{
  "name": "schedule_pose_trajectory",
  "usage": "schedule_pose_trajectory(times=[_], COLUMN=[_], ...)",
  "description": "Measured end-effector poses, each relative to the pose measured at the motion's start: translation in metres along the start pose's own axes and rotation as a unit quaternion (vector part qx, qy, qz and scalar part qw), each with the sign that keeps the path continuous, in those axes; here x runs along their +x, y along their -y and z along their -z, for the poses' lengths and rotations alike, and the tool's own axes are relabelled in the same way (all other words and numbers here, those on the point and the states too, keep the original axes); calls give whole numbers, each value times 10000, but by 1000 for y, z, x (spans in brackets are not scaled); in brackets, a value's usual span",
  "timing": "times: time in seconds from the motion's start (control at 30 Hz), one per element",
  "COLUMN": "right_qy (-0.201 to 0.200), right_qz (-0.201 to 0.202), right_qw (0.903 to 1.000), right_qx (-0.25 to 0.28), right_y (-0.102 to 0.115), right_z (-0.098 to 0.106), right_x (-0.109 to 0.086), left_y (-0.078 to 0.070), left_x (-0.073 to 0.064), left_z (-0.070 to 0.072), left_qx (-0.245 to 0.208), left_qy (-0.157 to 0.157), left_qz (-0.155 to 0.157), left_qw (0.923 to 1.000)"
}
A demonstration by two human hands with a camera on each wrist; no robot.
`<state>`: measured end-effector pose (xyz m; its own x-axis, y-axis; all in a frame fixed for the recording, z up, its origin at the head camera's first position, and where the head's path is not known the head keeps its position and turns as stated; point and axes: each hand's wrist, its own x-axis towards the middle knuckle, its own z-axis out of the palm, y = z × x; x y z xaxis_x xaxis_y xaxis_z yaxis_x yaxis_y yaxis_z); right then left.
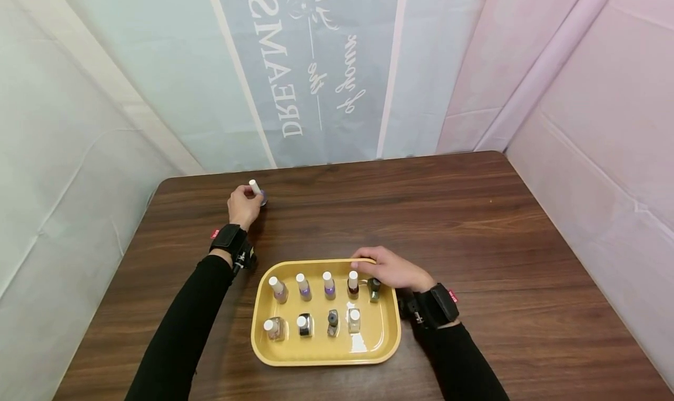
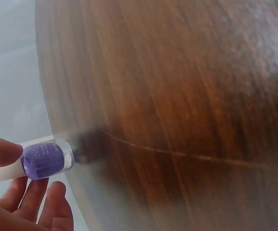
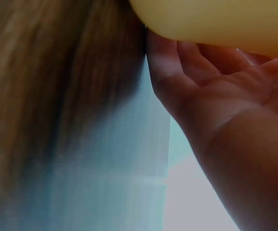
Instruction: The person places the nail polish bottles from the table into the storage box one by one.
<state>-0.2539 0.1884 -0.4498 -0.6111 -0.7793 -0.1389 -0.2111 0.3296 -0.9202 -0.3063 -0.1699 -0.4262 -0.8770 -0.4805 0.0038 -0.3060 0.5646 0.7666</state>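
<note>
At the far left of the table, my left hand (image 1: 244,206) pinches a nail polish bottle (image 2: 44,160) with purple polish and a white cap. Its base is close to the wood; I cannot tell whether it touches. My right hand (image 1: 392,267) grips the far right corner of a yellow tray (image 1: 326,357), its fingers against the underside of the rim in the right wrist view. Several nail polish bottles stand in two rows in the tray, among them a purple one (image 1: 329,285), a dark red one (image 1: 353,285) and a dark green one (image 1: 374,290) beside the right hand.
The brown wooden table (image 1: 474,225) runs back to a printed cloth (image 1: 337,67) hanging behind its far edge. Pale cloth walls (image 1: 611,155) rise at both sides. A black camera band (image 1: 231,240) sits on each wrist.
</note>
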Motion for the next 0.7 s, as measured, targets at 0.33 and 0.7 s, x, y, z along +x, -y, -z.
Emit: schedule_pose_trajectory(times=[0.33, 0.7], right_qy=[-33, -54], right_qz=[-4, -51], right_qw=[10000, 9999], right_qx=[-81, -125], right_y=[-2, 0], right_z=[0, 0], right_x=[2, 3], left_y=[2, 5], left_x=[4, 6], left_z=[-3, -4], left_qx=[112, 181], left_qy=[-85, -47], left_qz=[-4, 11], left_qw=[9999, 9998])
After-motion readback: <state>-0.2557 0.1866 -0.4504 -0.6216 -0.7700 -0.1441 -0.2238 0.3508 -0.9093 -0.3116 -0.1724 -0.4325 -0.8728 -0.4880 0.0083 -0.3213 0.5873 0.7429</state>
